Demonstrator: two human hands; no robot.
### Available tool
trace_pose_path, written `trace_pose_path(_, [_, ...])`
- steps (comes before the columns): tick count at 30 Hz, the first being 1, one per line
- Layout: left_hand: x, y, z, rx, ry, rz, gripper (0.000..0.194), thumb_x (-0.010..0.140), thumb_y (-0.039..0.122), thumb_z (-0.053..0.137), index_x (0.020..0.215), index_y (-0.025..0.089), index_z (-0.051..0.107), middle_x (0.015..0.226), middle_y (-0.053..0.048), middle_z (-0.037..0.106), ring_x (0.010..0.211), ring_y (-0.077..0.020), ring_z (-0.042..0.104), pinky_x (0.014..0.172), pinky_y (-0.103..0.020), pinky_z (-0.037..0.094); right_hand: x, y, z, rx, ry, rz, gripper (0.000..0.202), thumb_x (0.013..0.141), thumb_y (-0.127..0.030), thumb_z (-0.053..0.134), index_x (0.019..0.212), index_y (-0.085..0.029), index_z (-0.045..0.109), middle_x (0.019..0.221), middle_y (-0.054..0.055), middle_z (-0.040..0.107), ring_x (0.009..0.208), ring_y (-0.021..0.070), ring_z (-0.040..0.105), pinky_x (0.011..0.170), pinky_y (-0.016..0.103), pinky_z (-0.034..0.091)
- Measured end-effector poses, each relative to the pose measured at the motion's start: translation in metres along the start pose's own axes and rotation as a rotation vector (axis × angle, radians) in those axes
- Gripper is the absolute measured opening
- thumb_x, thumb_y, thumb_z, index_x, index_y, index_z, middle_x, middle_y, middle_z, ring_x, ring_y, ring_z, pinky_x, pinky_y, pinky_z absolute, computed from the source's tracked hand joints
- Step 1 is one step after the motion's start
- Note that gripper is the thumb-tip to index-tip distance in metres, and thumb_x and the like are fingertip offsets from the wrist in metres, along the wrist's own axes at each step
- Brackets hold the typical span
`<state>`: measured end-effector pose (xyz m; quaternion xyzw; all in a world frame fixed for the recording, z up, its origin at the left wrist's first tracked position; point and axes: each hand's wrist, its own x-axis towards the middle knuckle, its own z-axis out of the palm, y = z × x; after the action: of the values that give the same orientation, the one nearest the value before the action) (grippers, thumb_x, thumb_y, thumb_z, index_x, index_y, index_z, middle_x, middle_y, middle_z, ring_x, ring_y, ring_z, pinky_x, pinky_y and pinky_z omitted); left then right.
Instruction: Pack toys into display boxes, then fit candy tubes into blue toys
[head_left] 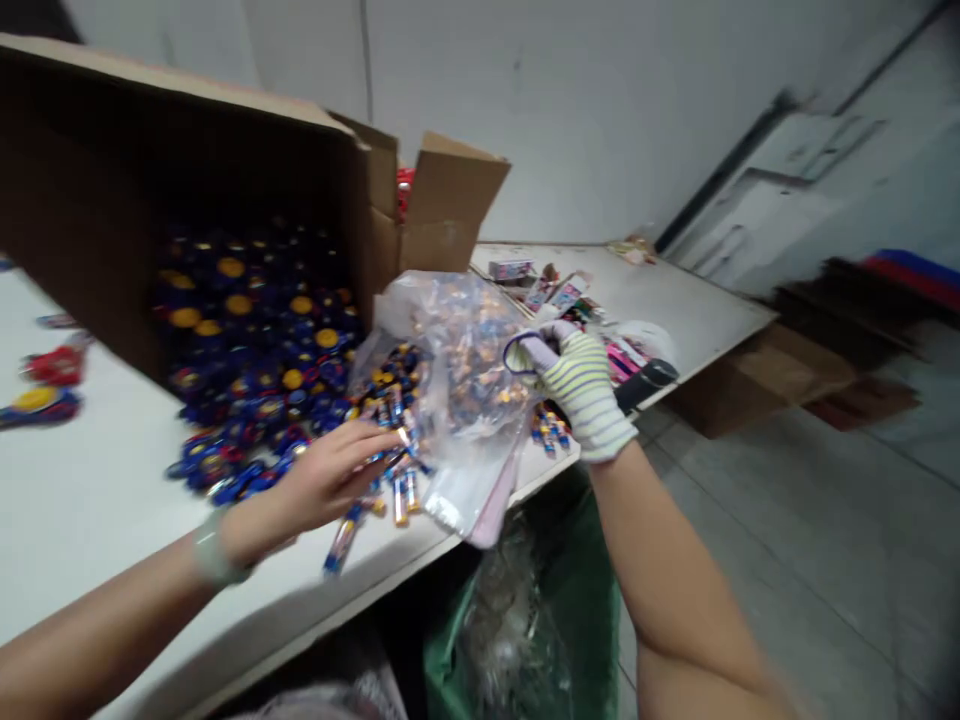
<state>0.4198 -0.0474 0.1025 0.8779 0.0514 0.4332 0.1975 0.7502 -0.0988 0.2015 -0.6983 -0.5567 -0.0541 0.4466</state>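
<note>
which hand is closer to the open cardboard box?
Left. The left hand rests on small tubes just in front of the cardboard box; the gloved right hand is farther off, beyond the clear plastic bag.

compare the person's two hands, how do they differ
The right hand wears a white knit glove with pale green stripes; the left hand is bare. The right hand grips a clear plastic bag of small items; the left hand rests on blue and orange tubes. Both are over the white table.

A large cardboard box [187,170] lies on its side at upper left, spilling blue-and-yellow toys [255,350]. Red toys [52,365] sit at far left; a green bin [525,620] stands bottom center.
</note>
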Motion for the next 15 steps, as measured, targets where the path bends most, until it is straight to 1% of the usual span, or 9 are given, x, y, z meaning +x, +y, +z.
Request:
trace_pose_path(2, [0.026, 0.015, 0.008, -0.006, 0.128, 0.238, 0.03, 0.094, 0.013, 0.052, 0.123, 0.015, 0.06, 0.113, -0.015, 0.07, 0.111, -0.0216, 0.066, 0.096, -0.035, 0.057, -0.044, -0.05, 0.029, -0.116, -0.121, -0.042, 0.027, 0.081, -0.048, 0.061, 0.077, -0.021, 0.065, 0.07, 0.002, 0.066, 0.063, 0.0179, 0.057, 0.067, 0.032, 0.048])
trace_pose_path(3, [0.032, 0.018, 0.01, 0.019, 0.141, 0.304, 0.025, 0.095, 0.014, 0.05, 0.118, 0.013, 0.06, 0.11, -0.016, 0.07, 0.11, -0.022, 0.065, 0.095, -0.036, 0.056, -0.065, -0.069, 0.044, -0.123, -0.167, -0.06, 0.026, 0.082, -0.047, 0.059, 0.077, -0.022, 0.065, 0.069, 0.003, 0.066, 0.062, 0.0182, 0.056, 0.067, 0.033, 0.048])
trace_pose_path(4, [0.033, 0.018, 0.009, 0.081, 0.136, 0.316, 0.02, 0.097, 0.015, 0.046, 0.11, 0.011, 0.061, 0.104, -0.017, 0.069, 0.103, -0.0215, 0.066, 0.09, -0.035, 0.057, -0.084, -0.084, 0.059, -0.098, -0.2, -0.071, 0.025, 0.082, -0.046, 0.057, 0.077, -0.022, 0.065, 0.069, 0.003, 0.067, 0.062, 0.0186, 0.056, 0.066, 0.033, 0.048])
trace_pose_path(5, [0.029, 0.015, 0.006, 0.154, 0.098, 0.298, 0.02, 0.098, 0.017, 0.043, 0.103, 0.011, 0.061, 0.097, -0.015, 0.069, 0.094, -0.0209, 0.066, 0.084, -0.034, 0.057, -0.1, -0.095, 0.073, -0.044, -0.218, -0.072, 0.025, 0.082, -0.045, 0.054, 0.077, -0.023, 0.064, 0.07, 0.004, 0.068, 0.063, 0.0192, 0.057, 0.066, 0.033, 0.049])
trace_pose_path(8, [-0.003, 0.011, -0.013, 0.359, -0.109, 0.138, 0.022, 0.099, 0.019, 0.039, 0.096, 0.013, 0.06, 0.084, -0.01, 0.065, 0.077, -0.0187, 0.063, 0.068, -0.029, 0.053, -0.133, -0.116, 0.113, 0.193, -0.231, -0.055, 0.027, 0.084, -0.046, 0.05, 0.08, -0.023, 0.064, 0.078, 0.006, 0.072, 0.069, 0.0211, 0.062, 0.07, 0.035, 0.052])
trace_pose_path(11, [-0.039, 0.017, -0.036, 0.468, -0.246, -0.051, 0.017, 0.095, 0.014, 0.046, 0.099, 0.012, 0.062, 0.088, -0.011, 0.067, 0.081, -0.0204, 0.064, 0.071, -0.03, 0.052, -0.146, -0.135, 0.148, 0.344, -0.212, -0.044, 0.028, 0.084, -0.046, 0.048, 0.08, -0.022, 0.062, 0.08, 0.007, 0.072, 0.072, 0.0217, 0.063, 0.074, 0.039, 0.054])
trace_pose_path(13, [-0.056, 0.02, -0.05, 0.409, -0.289, -0.248, 0.012, 0.087, 0.006, 0.053, 0.086, 0.011, 0.064, 0.08, -0.013, 0.067, 0.081, -0.0232, 0.064, 0.075, -0.034, 0.052, -0.151, -0.152, 0.168, 0.332, -0.146, -0.048, 0.029, 0.085, -0.046, 0.047, 0.081, -0.021, 0.062, 0.08, 0.007, 0.071, 0.073, 0.0225, 0.063, 0.075, 0.04, 0.053])
trace_pose_path(14, [-0.063, 0.02, -0.059, 0.312, -0.279, -0.386, 0.014, 0.081, 0.001, 0.058, 0.074, 0.012, 0.062, 0.071, -0.012, 0.065, 0.079, -0.0244, 0.063, 0.076, -0.035, 0.051, -0.154, -0.162, 0.176, 0.306, -0.114, -0.06, 0.03, 0.085, -0.046, 0.046, 0.082, -0.021, 0.062, 0.08, 0.008, 0.07, 0.074, 0.0233, 0.063, 0.075, 0.041, 0.053])
trace_pose_path(15, [-0.068, 0.017, -0.069, 0.212, -0.255, -0.517, 0.022, 0.074, -0.004, 0.061, 0.061, 0.014, 0.057, 0.061, -0.01, 0.06, 0.074, -0.0245, 0.062, 0.075, -0.035, 0.05, -0.158, -0.173, 0.185, 0.279, -0.096, -0.079, 0.031, 0.086, -0.046, 0.045, 0.084, -0.02, 0.063, 0.081, 0.009, 0.07, 0.075, 0.0242, 0.063, 0.076, 0.042, 0.052])
